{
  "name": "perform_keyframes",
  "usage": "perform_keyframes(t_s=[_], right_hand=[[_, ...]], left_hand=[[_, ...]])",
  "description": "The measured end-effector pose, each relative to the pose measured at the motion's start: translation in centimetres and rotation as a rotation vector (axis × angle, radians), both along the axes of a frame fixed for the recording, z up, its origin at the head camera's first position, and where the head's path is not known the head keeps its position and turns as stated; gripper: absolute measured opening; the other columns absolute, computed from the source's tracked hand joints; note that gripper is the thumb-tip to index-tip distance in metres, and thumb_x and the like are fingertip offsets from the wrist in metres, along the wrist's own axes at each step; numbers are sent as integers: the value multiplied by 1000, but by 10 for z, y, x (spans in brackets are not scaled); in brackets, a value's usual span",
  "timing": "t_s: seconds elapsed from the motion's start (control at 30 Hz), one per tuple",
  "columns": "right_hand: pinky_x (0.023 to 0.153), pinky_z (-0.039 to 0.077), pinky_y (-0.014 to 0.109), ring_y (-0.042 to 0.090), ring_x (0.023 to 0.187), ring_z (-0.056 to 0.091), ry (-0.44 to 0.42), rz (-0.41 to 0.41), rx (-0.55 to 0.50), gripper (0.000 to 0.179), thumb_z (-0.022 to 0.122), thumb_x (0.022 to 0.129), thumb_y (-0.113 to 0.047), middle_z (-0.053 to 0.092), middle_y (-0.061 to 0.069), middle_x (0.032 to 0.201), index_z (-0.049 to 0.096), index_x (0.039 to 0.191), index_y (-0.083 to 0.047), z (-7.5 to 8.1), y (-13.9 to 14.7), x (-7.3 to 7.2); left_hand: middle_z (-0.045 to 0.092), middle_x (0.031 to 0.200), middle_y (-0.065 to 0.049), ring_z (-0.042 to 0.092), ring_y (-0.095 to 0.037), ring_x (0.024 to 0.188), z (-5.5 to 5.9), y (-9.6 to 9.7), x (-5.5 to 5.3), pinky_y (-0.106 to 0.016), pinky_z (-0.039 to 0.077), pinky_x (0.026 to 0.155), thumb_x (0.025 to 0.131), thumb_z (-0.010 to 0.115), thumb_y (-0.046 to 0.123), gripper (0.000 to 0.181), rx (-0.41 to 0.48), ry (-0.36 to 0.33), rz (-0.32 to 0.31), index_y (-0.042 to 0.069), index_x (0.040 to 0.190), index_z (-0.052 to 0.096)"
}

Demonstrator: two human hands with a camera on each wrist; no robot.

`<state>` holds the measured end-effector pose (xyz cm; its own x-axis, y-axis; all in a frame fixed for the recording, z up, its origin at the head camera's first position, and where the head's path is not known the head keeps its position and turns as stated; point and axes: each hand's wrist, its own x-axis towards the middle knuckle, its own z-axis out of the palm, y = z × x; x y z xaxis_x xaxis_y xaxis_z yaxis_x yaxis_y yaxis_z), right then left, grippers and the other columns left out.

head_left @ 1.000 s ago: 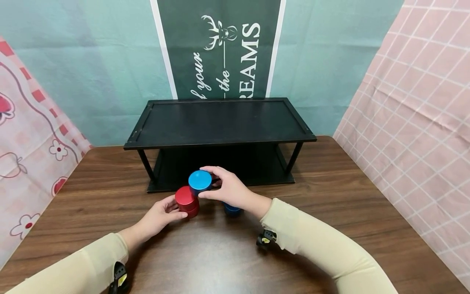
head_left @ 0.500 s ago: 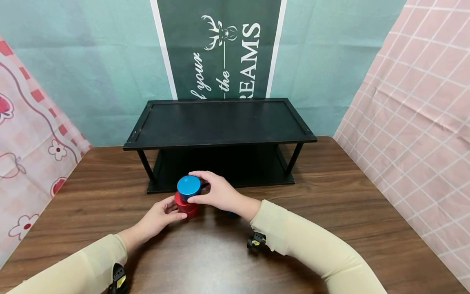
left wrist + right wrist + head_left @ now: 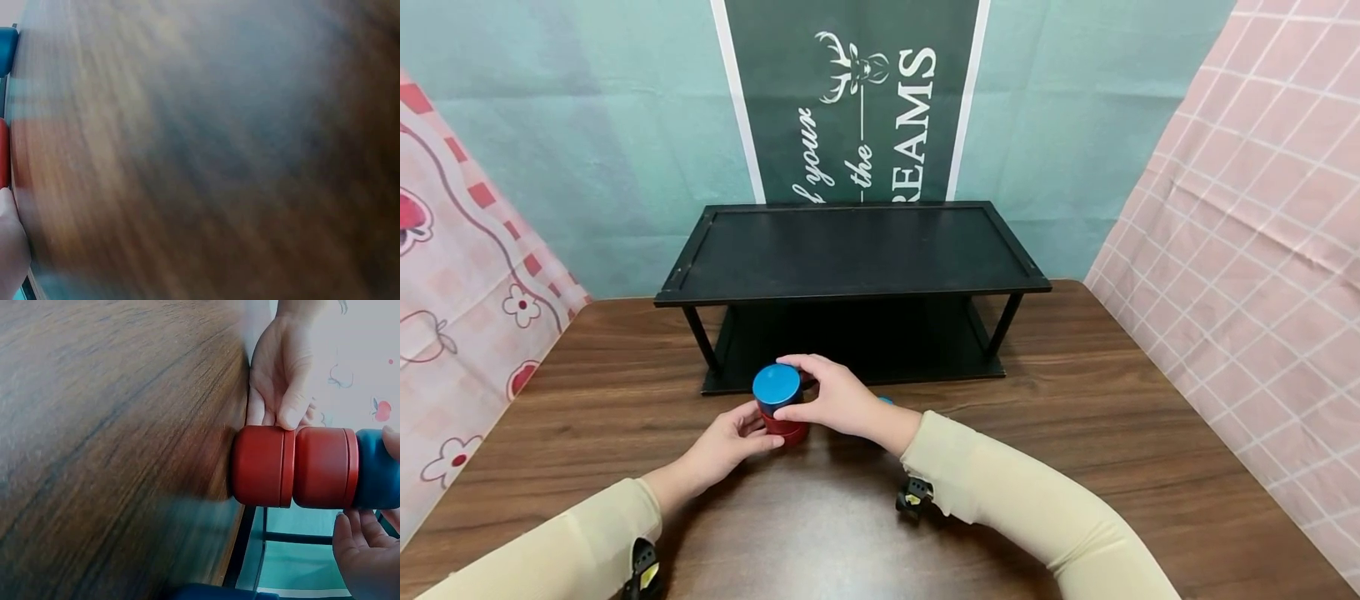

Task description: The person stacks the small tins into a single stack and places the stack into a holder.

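Two lidded red tins stand stacked on the table, the lower red tin (image 3: 259, 465) under the upper red tin (image 3: 322, 467). On top of them sits a blue tin (image 3: 777, 383), lined up with the stack in the right wrist view. My right hand (image 3: 835, 396) grips this blue tin between thumb and fingers from the right. From the left, my left hand (image 3: 727, 440) holds the lower red tin, its thumb by the lid edge. A second blue tin (image 3: 886, 401) is mostly hidden behind my right wrist.
Behind the stack stands a black two-tier rack (image 3: 850, 254), its lower shelf close to the tins. The wooden table (image 3: 842, 517) runs forward and to both sides. Patterned cloths hang at the left, right and back.
My right hand has moved left and down, bringing the blue tin from beside the red tins onto the top of the stack. My left hand has stayed in place.
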<state>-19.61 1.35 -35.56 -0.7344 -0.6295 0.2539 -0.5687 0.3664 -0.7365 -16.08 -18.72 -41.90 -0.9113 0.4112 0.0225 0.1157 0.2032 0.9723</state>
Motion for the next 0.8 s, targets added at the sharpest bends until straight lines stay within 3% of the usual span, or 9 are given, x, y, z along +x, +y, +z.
perform_keyframes(t_s=[0.2, 0.43, 0.8], right_hand=[[75, 44, 19, 6, 92, 46, -17, -8, 19, 62, 66, 70, -34, 47, -4, 109, 42, 123, -13, -1, 0, 1], [78, 42, 17, 6, 97, 45, -30, -17, 54, 64, 64, 71, -37, 45, -2, 115, 38, 126, -15, 5, -1, 3], [77, 44, 20, 8, 100, 46, -71, -15, 63, 74, 66, 69, -39, 44, -1, 118, 31, 129, -12, 7, 7, 2]], left_hand=[[46, 120, -14, 46, -22, 106, 1, 1, 1, -26, 40, 85, 76, 64, 16, 55, -1, -7, 10, 5, 123, 39], [45, 119, -18, 46, -24, 106, 1, -1, 0, -27, 39, 85, 77, 62, 12, 55, -3, 55, -17, 0, 124, 37], [43, 120, -20, 44, -27, 108, 1, 1, 1, -27, 39, 86, 77, 62, 13, 57, 12, 13, -13, -3, 124, 35]])
